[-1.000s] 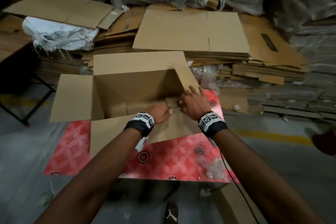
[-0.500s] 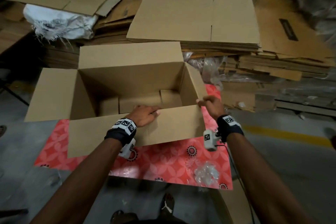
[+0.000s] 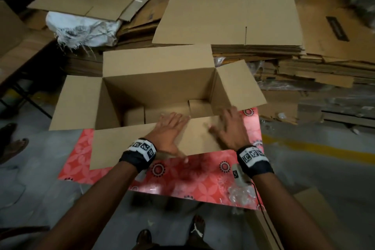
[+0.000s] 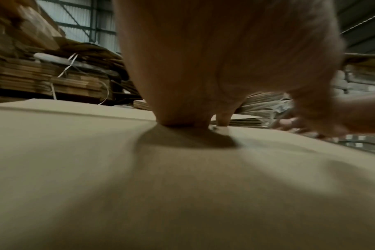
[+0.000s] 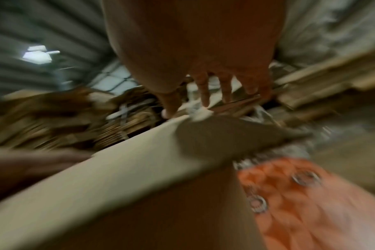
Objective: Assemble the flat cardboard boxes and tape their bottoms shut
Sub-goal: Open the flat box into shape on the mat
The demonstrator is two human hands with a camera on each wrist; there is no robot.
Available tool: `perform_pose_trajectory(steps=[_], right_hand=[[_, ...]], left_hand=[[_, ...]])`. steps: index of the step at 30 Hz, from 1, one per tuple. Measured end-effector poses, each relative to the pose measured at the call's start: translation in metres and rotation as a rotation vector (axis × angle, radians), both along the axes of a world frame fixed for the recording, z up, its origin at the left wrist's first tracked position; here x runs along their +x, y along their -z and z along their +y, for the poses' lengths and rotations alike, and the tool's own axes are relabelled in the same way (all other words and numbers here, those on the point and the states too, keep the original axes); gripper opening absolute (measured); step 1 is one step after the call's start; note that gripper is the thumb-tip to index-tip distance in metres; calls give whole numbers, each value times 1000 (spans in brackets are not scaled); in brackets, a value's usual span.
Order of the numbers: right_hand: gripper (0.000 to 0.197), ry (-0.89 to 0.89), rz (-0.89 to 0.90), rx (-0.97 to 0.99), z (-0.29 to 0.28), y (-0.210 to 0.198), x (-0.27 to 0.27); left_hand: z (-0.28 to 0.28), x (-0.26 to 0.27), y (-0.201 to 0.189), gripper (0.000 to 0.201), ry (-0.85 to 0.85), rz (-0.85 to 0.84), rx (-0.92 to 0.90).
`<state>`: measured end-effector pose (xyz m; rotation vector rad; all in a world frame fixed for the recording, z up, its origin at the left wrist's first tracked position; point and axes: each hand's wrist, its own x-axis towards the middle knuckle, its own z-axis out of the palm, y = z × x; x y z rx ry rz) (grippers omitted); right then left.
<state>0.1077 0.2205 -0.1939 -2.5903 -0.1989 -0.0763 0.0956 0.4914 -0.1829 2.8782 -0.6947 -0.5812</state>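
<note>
An open cardboard box (image 3: 158, 81) stands on a red patterned table (image 3: 182, 176) with all its upper flaps splayed outward. The near flap (image 3: 125, 144) hangs toward me. My left hand (image 3: 170, 128) lies flat on this flap with straight fingers, its fingertips at the box rim. In the left wrist view the left hand (image 4: 203, 67) presses on the cardboard (image 4: 139, 186). My right hand (image 3: 231, 128), blurred, has spread fingers over the flap's right end by the box corner. The right wrist view shows its fingers (image 5: 203, 91) straight above the flap (image 5: 118, 160). Neither hand holds anything.
A tall stack of flat cardboard boxes (image 3: 229, 16) lies behind the table, with a torn white sack (image 3: 81, 28) at the back left. Crumpled clear plastic (image 3: 241, 195) sits on the table's near right corner. Another person's sandalled feet (image 3: 12, 148) stand at the left.
My right hand has left the box's right corner and come onto the near flap. The right flap has swung outward. My left hand has flattened and slid along the near flap.
</note>
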Motion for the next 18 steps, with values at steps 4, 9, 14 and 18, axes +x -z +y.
perform_pose_trajectory(steps=[4, 9, 14, 18], right_hand=[[104, -348, 129, -213, 44, -17, -41], [59, -285, 0, -355, 100, -56, -62], [29, -186, -48, -407, 134, -92, -66], [40, -47, -202, -374, 151, -94, -53]], left_hand=[[26, -30, 1, 137, 58, -131, 147], [55, -40, -41, 80, 3, -46, -114], [91, -35, -89, 47, -32, -153, -63], [121, -19, -106, 43, -73, -533, -38]])
